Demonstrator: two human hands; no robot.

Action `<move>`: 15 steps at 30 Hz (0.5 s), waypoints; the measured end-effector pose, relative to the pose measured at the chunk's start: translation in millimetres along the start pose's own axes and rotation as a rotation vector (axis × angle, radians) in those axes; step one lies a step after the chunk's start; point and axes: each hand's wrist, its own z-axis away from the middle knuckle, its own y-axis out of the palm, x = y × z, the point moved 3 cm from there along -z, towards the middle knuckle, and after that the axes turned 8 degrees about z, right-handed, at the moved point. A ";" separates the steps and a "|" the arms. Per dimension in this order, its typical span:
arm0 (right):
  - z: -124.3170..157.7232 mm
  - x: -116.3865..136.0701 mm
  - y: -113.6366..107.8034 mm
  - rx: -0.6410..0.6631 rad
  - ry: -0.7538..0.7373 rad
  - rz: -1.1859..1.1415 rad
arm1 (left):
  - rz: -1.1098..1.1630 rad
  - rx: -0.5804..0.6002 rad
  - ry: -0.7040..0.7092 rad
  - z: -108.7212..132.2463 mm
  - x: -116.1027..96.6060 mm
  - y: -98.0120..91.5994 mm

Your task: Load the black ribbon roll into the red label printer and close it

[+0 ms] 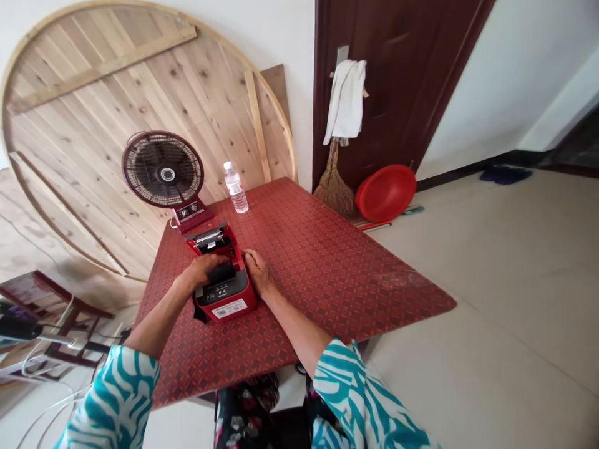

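Note:
A red and black label printer [238,305] sits near the left side of the table, its lid [210,240] swung up and back. My left hand [206,268] reaches over its left wall into the compartment, and the fingertips are partly hidden there. Beneath those fingers is a dark part [221,273] whose kind I cannot make out. Against the printer's right side, my right hand [259,271] grips the casing with curled fingers. A white label [229,308] with print is stuck on the front face, below several small buttons and lights.
Behind the printer stand a fan [166,171] and a water bottle [236,189] on the red patterned table [337,268]. A round wooden tabletop [215,93] leans on the wall. By the door are a broom [334,184] and a red basin [388,192]. A chair [60,312] with cables stands left.

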 end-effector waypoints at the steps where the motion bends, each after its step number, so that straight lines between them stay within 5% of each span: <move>1: 0.0 0.7 -0.1 0.001 -0.003 0.007 | -0.051 0.047 0.018 0.9 -1.5 1.8; 3: -0.1 1.1 -0.1 -0.003 -0.004 0.016 | -0.148 0.134 0.067 2.4 -3.7 4.1; 15: -0.5 -2.7 -0.6 -0.011 0.004 0.004 | -0.190 -0.200 0.188 41.2 -15.1 -7.9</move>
